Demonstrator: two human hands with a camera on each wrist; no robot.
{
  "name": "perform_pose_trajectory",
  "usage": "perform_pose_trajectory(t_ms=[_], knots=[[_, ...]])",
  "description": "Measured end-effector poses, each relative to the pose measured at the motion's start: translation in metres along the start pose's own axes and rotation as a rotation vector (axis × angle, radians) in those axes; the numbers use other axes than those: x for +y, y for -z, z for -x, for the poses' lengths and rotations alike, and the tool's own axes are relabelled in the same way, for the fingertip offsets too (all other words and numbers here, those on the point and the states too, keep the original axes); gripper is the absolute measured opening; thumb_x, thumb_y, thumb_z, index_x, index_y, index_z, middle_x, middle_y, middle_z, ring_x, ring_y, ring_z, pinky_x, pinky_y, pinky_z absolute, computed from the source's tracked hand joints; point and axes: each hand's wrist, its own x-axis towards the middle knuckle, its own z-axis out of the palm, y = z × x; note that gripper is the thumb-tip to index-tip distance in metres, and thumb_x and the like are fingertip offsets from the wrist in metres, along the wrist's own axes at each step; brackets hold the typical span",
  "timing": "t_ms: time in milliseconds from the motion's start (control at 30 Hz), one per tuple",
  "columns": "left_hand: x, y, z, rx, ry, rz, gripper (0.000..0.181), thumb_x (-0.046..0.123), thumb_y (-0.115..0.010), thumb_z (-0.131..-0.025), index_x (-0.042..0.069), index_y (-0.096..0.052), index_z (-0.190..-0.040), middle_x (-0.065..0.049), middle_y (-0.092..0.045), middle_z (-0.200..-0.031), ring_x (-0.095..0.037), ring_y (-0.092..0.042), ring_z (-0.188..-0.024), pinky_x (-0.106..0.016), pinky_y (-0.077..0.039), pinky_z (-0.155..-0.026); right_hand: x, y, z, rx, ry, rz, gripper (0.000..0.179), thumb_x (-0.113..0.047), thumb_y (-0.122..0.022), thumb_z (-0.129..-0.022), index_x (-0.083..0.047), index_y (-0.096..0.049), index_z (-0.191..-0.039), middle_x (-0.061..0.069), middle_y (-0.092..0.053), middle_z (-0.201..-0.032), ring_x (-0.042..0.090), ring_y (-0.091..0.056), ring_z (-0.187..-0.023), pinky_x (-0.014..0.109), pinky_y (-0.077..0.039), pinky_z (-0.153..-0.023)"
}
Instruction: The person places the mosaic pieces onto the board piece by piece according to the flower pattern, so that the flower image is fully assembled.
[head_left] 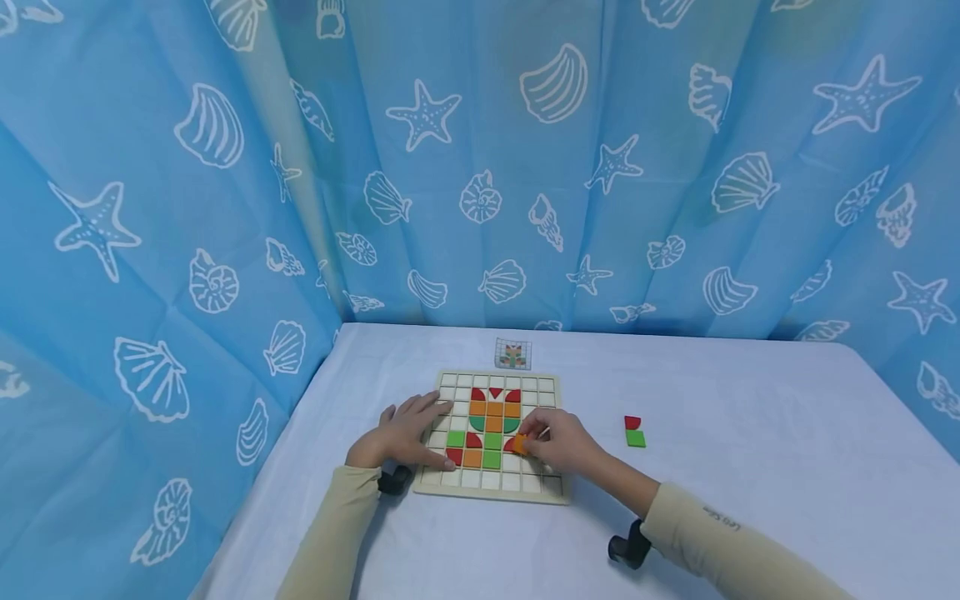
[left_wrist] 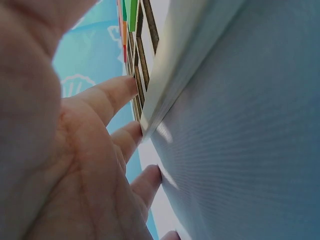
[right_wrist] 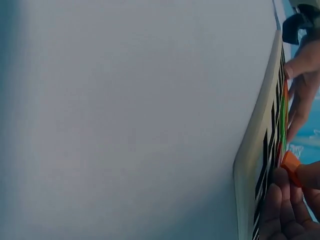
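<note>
A cream grid board (head_left: 491, 493) lies on the white table, partly filled with red, orange and green tiles in a flower-like pattern. Between thumb and fingers my right hand (head_left: 562, 440) pinches an orange tile (right_wrist: 291, 162), tilted, over the lower right of the pattern beside a red piece. My left hand (head_left: 405, 433) rests with spread fingers along the board's left edge, its thumb by the lower-left red tile (head_left: 454, 456). In the left wrist view, fingertips (left_wrist: 131, 86) meet the board's rim. The right hand partly hides the board's right side.
A small pattern card (head_left: 513, 353) lies behind the board. Right of the board are a loose red rounded tile (head_left: 632, 422) and a green square tile (head_left: 635, 438), close together. A blue shell-print curtain (head_left: 480, 167) hangs behind and left of the table.
</note>
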Motion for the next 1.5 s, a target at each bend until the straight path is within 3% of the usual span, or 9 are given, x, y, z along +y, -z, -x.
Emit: perform_pose_trajectory(t_ms=[300, 833, 1233, 1500], knots=[[-0.004, 0.000, -0.001, 0.003, 0.001, 0.007, 0.105, 0.062, -0.081, -0.068, 0.028, -0.033, -0.155, -0.003, -0.020, -0.166, -0.033, -0.014, -0.152, -0.066, -0.009, -0.119, -0.002, -0.010, 0.005, -0.093, 0.109, 0.061, 0.006, -0.011, -0.074, -0.088, -0.014, -0.070, -0.092, -0.006, -0.065, -0.084, 0.012, -0.057, -0.075, 0.019, -0.052, -0.068], [-0.003, -0.002, -0.003, 0.000, -0.002, 0.015, 0.104, 0.062, -0.080, -0.069, 0.029, -0.032, -0.155, -0.002, -0.019, -0.166, -0.033, -0.014, -0.152, -0.066, -0.009, -0.119, -0.006, -0.013, 0.002, -0.109, 0.103, 0.238, 0.005, -0.017, -0.078, -0.085, -0.017, -0.073, -0.087, -0.007, -0.062, -0.083, 0.010, -0.054, -0.077, 0.020, -0.051, -0.069], [-0.004, 0.004, 0.000, 0.009, -0.015, 0.014, 0.102, 0.059, -0.081, -0.070, 0.028, -0.033, -0.155, -0.002, -0.020, -0.166, -0.033, -0.014, -0.152, -0.066, -0.009, -0.119, -0.007, -0.013, 0.000, -0.146, 0.131, 0.211, 0.007, -0.019, -0.077, -0.087, -0.016, -0.072, -0.090, -0.009, -0.063, -0.080, 0.011, -0.055, -0.073, 0.020, -0.050, -0.065], [-0.004, -0.001, 0.000, 0.013, -0.012, 0.010, 0.103, 0.059, -0.081, -0.070, 0.027, -0.034, -0.155, -0.002, -0.021, -0.165, -0.033, -0.016, -0.151, -0.067, -0.012, -0.118, -0.005, -0.001, 0.001, -0.192, 0.171, 0.152, 0.008, -0.020, -0.073, -0.090, -0.017, -0.073, -0.098, -0.008, -0.067, -0.089, 0.012, -0.056, -0.077, 0.021, -0.051, -0.066]])
